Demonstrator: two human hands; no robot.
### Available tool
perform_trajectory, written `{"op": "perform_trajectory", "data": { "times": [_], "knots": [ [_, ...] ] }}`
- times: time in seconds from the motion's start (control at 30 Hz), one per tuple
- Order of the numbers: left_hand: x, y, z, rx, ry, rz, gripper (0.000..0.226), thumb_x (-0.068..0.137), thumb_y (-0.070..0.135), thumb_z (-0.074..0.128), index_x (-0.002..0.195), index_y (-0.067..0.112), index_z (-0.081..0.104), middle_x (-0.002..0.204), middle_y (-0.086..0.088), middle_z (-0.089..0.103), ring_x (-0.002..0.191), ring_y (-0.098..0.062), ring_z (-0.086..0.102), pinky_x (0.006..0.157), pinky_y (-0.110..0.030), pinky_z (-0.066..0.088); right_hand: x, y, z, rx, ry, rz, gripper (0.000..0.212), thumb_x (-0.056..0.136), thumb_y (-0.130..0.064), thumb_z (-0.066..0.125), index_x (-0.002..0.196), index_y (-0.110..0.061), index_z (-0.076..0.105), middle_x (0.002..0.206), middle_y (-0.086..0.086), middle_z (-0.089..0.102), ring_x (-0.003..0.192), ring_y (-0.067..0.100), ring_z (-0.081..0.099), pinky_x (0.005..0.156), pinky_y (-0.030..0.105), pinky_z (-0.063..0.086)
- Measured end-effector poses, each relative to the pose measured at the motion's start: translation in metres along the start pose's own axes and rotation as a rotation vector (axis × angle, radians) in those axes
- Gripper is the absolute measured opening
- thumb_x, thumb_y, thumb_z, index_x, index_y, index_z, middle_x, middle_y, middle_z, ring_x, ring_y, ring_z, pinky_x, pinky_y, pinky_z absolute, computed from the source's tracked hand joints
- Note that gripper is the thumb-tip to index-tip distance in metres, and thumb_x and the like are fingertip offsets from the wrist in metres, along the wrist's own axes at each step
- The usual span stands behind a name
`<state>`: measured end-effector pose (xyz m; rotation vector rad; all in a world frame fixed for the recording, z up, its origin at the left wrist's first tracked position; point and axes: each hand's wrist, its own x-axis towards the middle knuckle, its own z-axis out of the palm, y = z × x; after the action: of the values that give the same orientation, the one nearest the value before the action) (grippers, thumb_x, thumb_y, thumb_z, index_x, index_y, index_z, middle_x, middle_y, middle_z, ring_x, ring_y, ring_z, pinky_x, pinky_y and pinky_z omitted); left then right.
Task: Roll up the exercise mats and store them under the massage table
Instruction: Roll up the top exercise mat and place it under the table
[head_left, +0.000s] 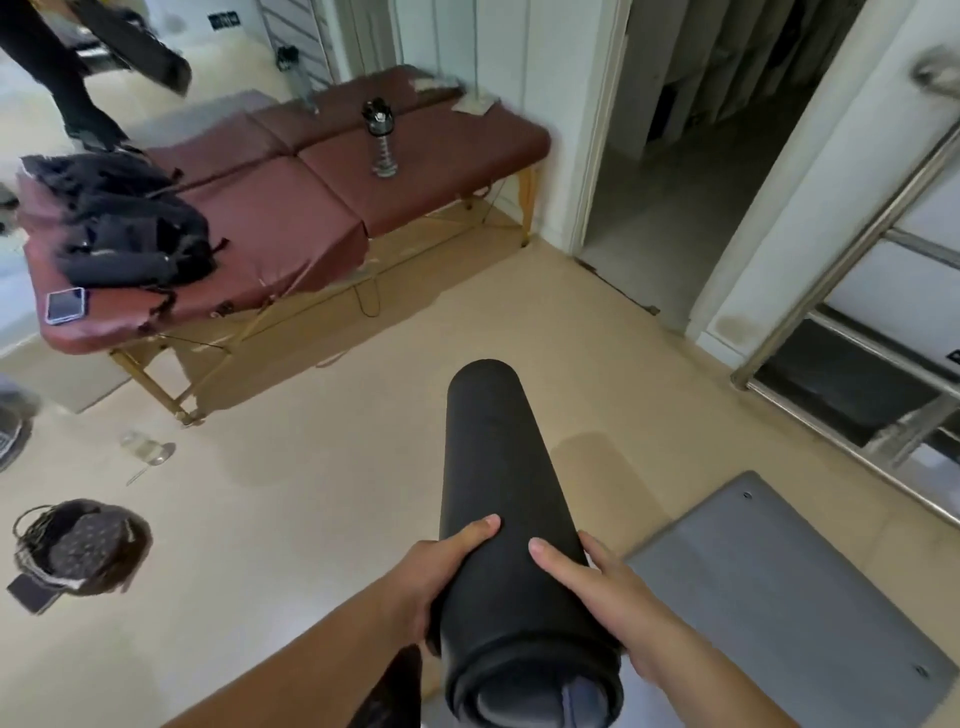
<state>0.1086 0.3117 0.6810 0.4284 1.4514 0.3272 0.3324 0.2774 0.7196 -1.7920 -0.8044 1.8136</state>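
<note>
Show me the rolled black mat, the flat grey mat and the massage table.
rolled black mat (493, 467): head view, upper side of the roll.
flat grey mat (779, 597): head view, middle of its top surface.
massage table (291, 208): head view, bare red-brown padding.

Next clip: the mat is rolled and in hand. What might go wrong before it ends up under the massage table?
1. The left hand and right hand grip only the near end of the rolled black mat; its far end may sag or loosen.
2. A clear container lies on the floor near a leg of the massage table and might get kicked.
</note>
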Motion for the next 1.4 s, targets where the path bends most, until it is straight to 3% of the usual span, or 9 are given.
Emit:
{"op": "perform_trajectory", "data": {
  "times": [0.1, 0.23, 0.33, 0.5, 0.63, 0.97, 1.17, 1.3, 1.4],
  "knots": [
    [0.056, 0.083, -0.027, -0.040, 0.021, 0.015, 0.106, 0.042, 0.073, 0.102, 0.124, 0.010, 0.076, 0.113, -0.011, 0.083, 0.107, -0.037, 0.079, 0.103, -0.057, 0.059, 0.081, -0.071, 0.011, -0.012, 0.023, -0.012, 0.073, 0.066, -0.070, 0.088, 0.132, -0.043, 0.067, 0.120, -0.021, 0.075, 0.104, 0.003, 0.074, 0.083, 0.023, 0.059],
    [0.149, 0.212, -0.063, -0.084, -0.015, 0.028, 0.105, 0.045, 0.071, 0.102, 0.124, 0.008, 0.076, 0.110, -0.011, 0.084, 0.105, -0.037, 0.080, 0.100, -0.058, 0.061, 0.208, -0.170, 0.009, -0.060, 0.105, -0.022, 0.094, 0.067, -0.068, 0.089, 0.150, -0.040, 0.054, 0.128, -0.016, 0.065, 0.105, 0.005, 0.069, 0.074, 0.021, 0.055],
    [0.197, 0.295, -0.077, -0.079, 0.000, 0.041, 0.101, 0.049, 0.068, 0.102, 0.124, 0.007, 0.073, 0.108, -0.011, 0.084, 0.102, -0.037, 0.080, 0.097, -0.060, 0.062, 0.280, -0.232, 0.005, -0.056, 0.103, 0.041, 0.088, 0.068, -0.066, 0.089, 0.146, -0.040, 0.057, 0.122, -0.018, 0.067, 0.100, 0.004, 0.069, 0.070, 0.021, 0.054],
    [0.255, 0.409, -0.076, -0.070, 0.066, 0.043, 0.093, 0.058, 0.066, 0.099, 0.125, 0.011, 0.066, 0.118, -0.011, 0.078, 0.105, -0.039, 0.075, 0.094, -0.065, 0.061, 0.371, -0.293, -0.016, -0.107, 0.039, 0.154, 0.115, 0.045, -0.095, 0.080, 0.137, -0.028, 0.066, 0.128, -0.013, 0.072, 0.114, 0.012, 0.070, 0.106, 0.035, 0.052],
    [0.322, 0.483, -0.060, -0.074, 0.110, 0.025, 0.090, 0.060, 0.065, 0.099, 0.124, 0.012, 0.066, 0.118, -0.012, 0.076, 0.105, -0.041, 0.073, 0.094, -0.066, 0.060, 0.454, -0.338, -0.038, -0.022, -0.011, 0.254, 0.111, 0.039, -0.084, 0.092, 0.128, -0.023, 0.069, 0.118, -0.007, 0.079, 0.105, 0.019, 0.078, 0.098, 0.041, 0.060],
    [0.572, 0.635, -0.014, -0.157, 0.194, 0.017, 0.095, 0.063, 0.061, 0.100, 0.132, 0.007, 0.064, 0.121, -0.016, 0.075, 0.109, -0.041, 0.073, 0.100, -0.061, 0.059, 0.693, -0.418, -0.134, 0.004, -0.019, 0.026, 0.167, 0.020, -0.081, 0.096, 0.163, -0.025, 0.031, 0.157, -0.003, 0.049, 0.138, 0.027, 0.053, 0.119, 0.048, 0.044],
    [0.763, 0.688, -0.042, -0.182, 0.233, 0.063, 0.089, 0.069, 0.059, 0.097, 0.132, 0.007, 0.062, 0.122, -0.014, 0.073, 0.107, -0.040, 0.072, 0.092, -0.058, 0.062, 0.882, -0.418, -0.116, 0.167, 0.117, 0.052, 0.132, 0.037, -0.055, 0.100, 0.153, -0.019, 0.048, 0.124, -0.004, 0.064, 0.099, 0.016, 0.064, 0.099, 0.041, 0.051],
    [0.905, 0.693, -0.064, -0.221, 0.234, 0.110, 0.096, 0.062, 0.064, 0.099, 0.132, 0.008, 0.062, 0.122, -0.014, 0.074, 0.107, -0.042, 0.073, 0.092, -0.064, 0.062, 1.025, -0.377, -0.108, 0.186, 0.162, -0.018, 0.149, 0.023, -0.062, 0.104, 0.154, -0.020, 0.049, 0.144, 0.006, 0.062, 0.119, 0.029, 0.066, 0.110, 0.049, 0.051],
    [0.984, 0.691, -0.075, -0.225, 0.234, 0.177, 0.094, 0.064, 0.068, 0.096, 0.132, 0.014, 0.060, 0.122, -0.010, 0.074, 0.107, -0.038, 0.073, 0.087, -0.060, 0.065, 1.113, -0.354, -0.101, 0.216, 0.209, -0.052, 0.129, 0.036, -0.048, 0.103, 0.151, -0.018, 0.053, 0.144, 0.007, 0.061, 0.119, 0.025, 0.060, 0.116, 0.045, 0.045]
  ]
}}
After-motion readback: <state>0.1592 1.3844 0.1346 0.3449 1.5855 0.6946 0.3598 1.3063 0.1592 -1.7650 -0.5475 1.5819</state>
